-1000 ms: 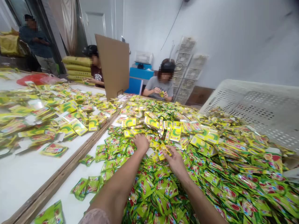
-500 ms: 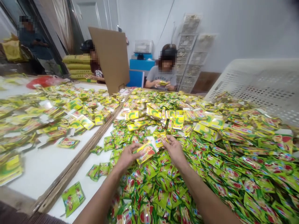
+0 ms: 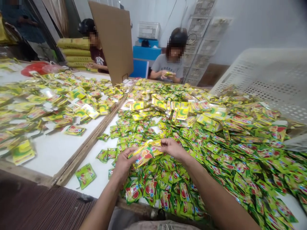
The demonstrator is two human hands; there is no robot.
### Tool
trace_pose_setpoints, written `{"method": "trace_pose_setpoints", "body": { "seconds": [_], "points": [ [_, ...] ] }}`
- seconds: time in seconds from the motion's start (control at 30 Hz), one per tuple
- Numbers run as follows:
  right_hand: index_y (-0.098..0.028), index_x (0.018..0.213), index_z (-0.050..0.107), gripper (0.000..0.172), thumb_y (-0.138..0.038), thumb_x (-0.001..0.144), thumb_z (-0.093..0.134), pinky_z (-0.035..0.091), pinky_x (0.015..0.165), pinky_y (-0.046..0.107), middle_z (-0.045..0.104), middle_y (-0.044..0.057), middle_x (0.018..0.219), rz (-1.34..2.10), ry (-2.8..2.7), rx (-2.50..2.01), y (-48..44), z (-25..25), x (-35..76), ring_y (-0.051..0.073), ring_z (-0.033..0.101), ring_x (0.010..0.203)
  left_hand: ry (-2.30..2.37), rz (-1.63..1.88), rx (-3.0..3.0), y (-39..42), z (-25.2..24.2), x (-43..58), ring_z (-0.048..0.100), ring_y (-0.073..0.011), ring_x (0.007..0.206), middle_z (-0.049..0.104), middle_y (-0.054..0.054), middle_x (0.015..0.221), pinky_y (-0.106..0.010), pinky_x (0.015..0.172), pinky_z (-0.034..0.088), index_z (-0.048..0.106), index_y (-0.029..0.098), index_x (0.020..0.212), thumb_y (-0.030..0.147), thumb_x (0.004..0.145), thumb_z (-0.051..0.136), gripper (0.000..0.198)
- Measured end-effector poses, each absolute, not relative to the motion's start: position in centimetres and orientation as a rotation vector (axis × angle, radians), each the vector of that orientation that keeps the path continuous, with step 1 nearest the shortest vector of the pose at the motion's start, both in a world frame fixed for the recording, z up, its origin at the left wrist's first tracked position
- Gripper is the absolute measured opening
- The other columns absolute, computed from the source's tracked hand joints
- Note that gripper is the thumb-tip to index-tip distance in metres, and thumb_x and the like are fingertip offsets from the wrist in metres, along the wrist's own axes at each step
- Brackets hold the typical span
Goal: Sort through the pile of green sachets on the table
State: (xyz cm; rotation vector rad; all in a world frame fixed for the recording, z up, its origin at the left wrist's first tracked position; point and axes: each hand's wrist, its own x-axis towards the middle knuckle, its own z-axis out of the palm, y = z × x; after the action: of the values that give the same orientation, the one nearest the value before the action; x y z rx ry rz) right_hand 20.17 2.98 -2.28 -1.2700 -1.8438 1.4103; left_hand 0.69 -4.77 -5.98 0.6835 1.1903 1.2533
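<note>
My left hand (image 3: 125, 162) is closed around a small yellow carton (image 3: 144, 156) with fruit printed on its face. The carton lies tilted, its far end towards the right. At that end, my right hand (image 3: 173, 149) pinches a yellow sachet (image 3: 156, 147) that meets the carton's end; how far it sits inside I cannot tell. Beneath both hands spreads a thick heap of green sachets (image 3: 165, 195) printed with red fruit. Yellow cartons (image 3: 183, 112) lie piled just beyond the hands.
A wooden strip (image 3: 96, 135) divides the white table. More cartons (image 3: 79, 92) are scattered left of it. A cardboard sheet (image 3: 114, 41) stands upright at the back. A white perforated basket (image 3: 271, 73) leans at the right. Two people (image 3: 168, 65) sit across the table; another stands far left.
My right hand has brought the sachet against the end of the carton; they were apart before. The view has tipped downward, showing the table's near edge.
</note>
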Motion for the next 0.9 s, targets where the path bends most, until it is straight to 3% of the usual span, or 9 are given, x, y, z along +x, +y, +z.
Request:
{"method": "trace_pose_setpoints", "body": {
  "seconds": [0.1, 0.17, 0.23, 0.27, 0.37, 0.43, 0.57, 0.7, 0.9],
  "points": [
    [-0.017, 0.048, 0.047, 0.035, -0.041, 0.064, 0.066, 0.021, 0.046, 0.021, 0.034, -0.008, 0.046, 1.357, -1.959, -1.282, 2.6, -1.6, 19.6, 0.007, 0.029, 0.046, 1.17, 1.234, 0.651, -5.5, -5.9, 0.4, 0.064, -0.0142, 0.061, 0.071, -0.002, 0.079, -0.024, 0.061, 0.049, 0.066, 0.015, 0.088, 0.03, 0.056, 0.079, 0.037],
    [-0.017, 0.066, 0.06, 0.023, -0.039, 0.069, 0.063, 0.031, 0.049, 0.022, 0.05, -0.005, 0.056, 1.292, -1.979, -1.259, 2.1, -1.5, 19.5, 0.01, 0.043, 0.052, 1.178, 1.234, 0.589, -5.9, -5.8, 0.0, 0.063, -0.014, 0.058, 0.071, -0.001, 0.074, -0.024, 0.057, 0.049, 0.066, 0.015, 0.085, 0.029, 0.055, 0.08, 0.037],
    [-0.019, 0.097, 0.064, 0.028, -0.033, 0.073, 0.059, 0.042, 0.064, 0.027, 0.064, 0.003, 0.086, 1.172, -2.042, -1.234, 1.5, -1.8, 19.8, 0.017, 0.057, 0.076, 1.185, 1.256, 0.525, -6.3, -5.7, -0.5, 0.063, -0.0136, 0.054, 0.07, -0.001, 0.069, -0.023, 0.053, 0.048, 0.064, 0.015, 0.082, 0.029, 0.053, 0.081, 0.037],
    [-0.021, 0.109, 0.061, 0.037, -0.028, 0.072, 0.058, 0.043, 0.075, 0.031, 0.064, 0.005, 0.102, 1.099, -2.119, -1.216, 1.2, -2.2, 20.1, 0.02, 0.057, 0.091, 1.184, 1.269, 0.505, -6.4, -5.7, -0.8, 0.062, -0.0131, 0.053, 0.069, 0.0, 0.066, -0.022, 0.052, 0.048, 0.063, 0.015, 0.081, 0.029, 0.053, 0.081, 0.036],
    [-0.023, 0.113, 0.061, 0.045, -0.015, 0.069, 0.055, 0.035, 0.095, 0.041, 0.059, 0.007, 0.121, 0.901, -2.402, -1.131, 0.6, -3.8, 20.9, 0.026, 0.051, 0.112, 1.183, 1.308, 0.483, -6.8, -5.8, -1.4, 0.061, -0.0116, 0.05, 0.069, -0.001, 0.063, -0.021, 0.051, 0.047, 0.061, 0.014, 0.081, 0.027, 0.052, 0.081, 0.038],
    [-0.021, 0.104, 0.066, 0.035, -0.015, 0.073, 0.05, 0.037, 0.093, 0.042, 0.064, 0.009, 0.112, 0.819, -2.381, -1.158, 0.5, -4.6, 21.0, 0.026, 0.056, 0.105, 1.183, 1.313, 0.475, -6.9, -6.0, -1.5, 0.063, -0.0126, 0.053, 0.07, -0.002, 0.067, -0.022, 0.053, 0.048, 0.061, 0.014, 0.085, 0.027, 0.052, 0.081, 0.04],
    [-0.02, 0.102, 0.066, 0.03, -0.033, 0.082, 0.048, 0.048, 0.07, 0.035, 0.069, 0.006, 0.086, 0.957, -1.894, -1.356, 0.9, -4.7, 20.3, 0.022, 0.062, 0.075, 1.216, 1.263, 0.513, -6.8, -6.2, -1.1, 0.065, -0.016, 0.061, 0.072, -0.004, 0.077, -0.026, 0.06, 0.051, 0.064, 0.015, 0.091, 0.029, 0.054, 0.08, 0.043],
    [-0.018, 0.088, 0.062, 0.033, -0.044, 0.069, 0.064, 0.045, 0.058, 0.027, 0.063, 0.002, 0.073, 1.298, -1.536, -1.216, 1.2, -4.2, 19.1, 0.017, 0.057, 0.065, 1.253, 1.25, 0.609, -6.8, -5.9, -0.5, 0.066, -0.0171, 0.065, 0.072, -0.005, 0.082, -0.027, 0.064, 0.051, 0.066, 0.015, 0.092, 0.031, 0.055, 0.079, 0.042],
    [-0.017, 0.069, 0.056, 0.031, -0.043, 0.062, 0.071, 0.041, 0.058, 0.024, 0.053, -0.004, 0.061, 1.227, -1.465, -1.217, 0.7, -4.8, 18.2, 0.013, 0.049, 0.059, 1.19, 1.219, 0.699, -6.9, -5.3, 0.0, 0.066, -0.0221, 0.079, 0.071, -0.009, 0.096, -0.032, 0.074, 0.051, 0.068, 0.015, 0.094, 0.033, 0.057, 0.078, 0.043]
  ]
}}
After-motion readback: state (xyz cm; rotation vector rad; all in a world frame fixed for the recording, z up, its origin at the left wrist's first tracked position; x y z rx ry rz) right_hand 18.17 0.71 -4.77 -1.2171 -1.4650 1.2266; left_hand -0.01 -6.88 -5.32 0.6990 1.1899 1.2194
